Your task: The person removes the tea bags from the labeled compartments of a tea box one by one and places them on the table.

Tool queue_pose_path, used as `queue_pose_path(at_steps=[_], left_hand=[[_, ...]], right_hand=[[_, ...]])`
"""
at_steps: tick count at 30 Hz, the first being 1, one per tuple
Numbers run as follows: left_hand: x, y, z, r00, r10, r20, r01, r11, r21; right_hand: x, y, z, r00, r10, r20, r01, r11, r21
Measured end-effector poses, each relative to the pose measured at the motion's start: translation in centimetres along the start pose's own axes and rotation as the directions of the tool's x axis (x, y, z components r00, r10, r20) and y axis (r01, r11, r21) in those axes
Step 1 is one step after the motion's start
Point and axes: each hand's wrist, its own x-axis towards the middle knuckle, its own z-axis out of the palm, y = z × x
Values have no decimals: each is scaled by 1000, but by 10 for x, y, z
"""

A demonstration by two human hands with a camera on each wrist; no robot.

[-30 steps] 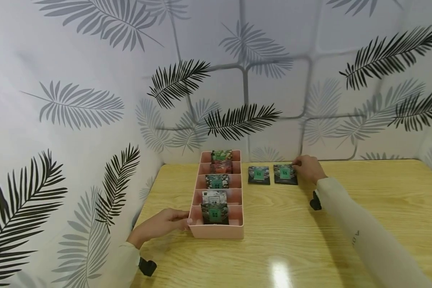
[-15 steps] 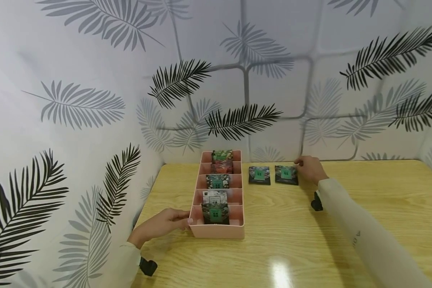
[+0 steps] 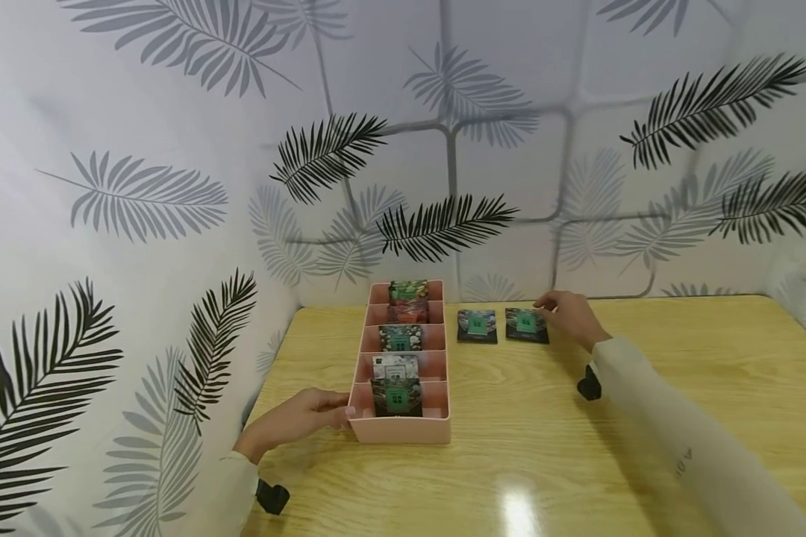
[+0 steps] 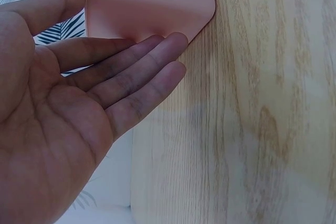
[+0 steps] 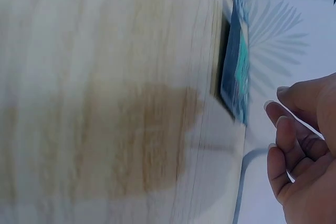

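A long pink divided box (image 3: 403, 430) stands on the table with printed sachets in its compartments; the front one is a dark sachet with a green label (image 3: 398, 400). My left hand (image 3: 295, 421) touches the box's near left corner, its fingers (image 4: 142, 77) nearly straight along the wall. Right of the box, two dark sachets with green labels lie side by side, a left sachet (image 3: 477, 328) and a right sachet (image 3: 527, 332). My right hand (image 3: 573, 317) hovers at the right sachet's upper right corner. In the right wrist view its loosely bent fingers (image 5: 286, 135) hold nothing, apart from the sachet.
The wooden table (image 3: 497, 418) meets a leaf-patterned wall (image 3: 403, 149) right behind the box and sachets. Another wall runs along the table's left side, close to my left forearm.
The head view has shifted slightly, so everything sits a little further left. My right fingertips now overlap the right sachet's corner a bit more. My left hand stays at the box.
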Motion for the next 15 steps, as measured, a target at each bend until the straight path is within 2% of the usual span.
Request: queue_pose_path(at_steps=[15], left_hand=[[0, 1, 0, 1000, 6, 2, -6, 1000, -6]], right_hand=[[-11, -39, 0, 995, -99, 0, 99, 995, 26]])
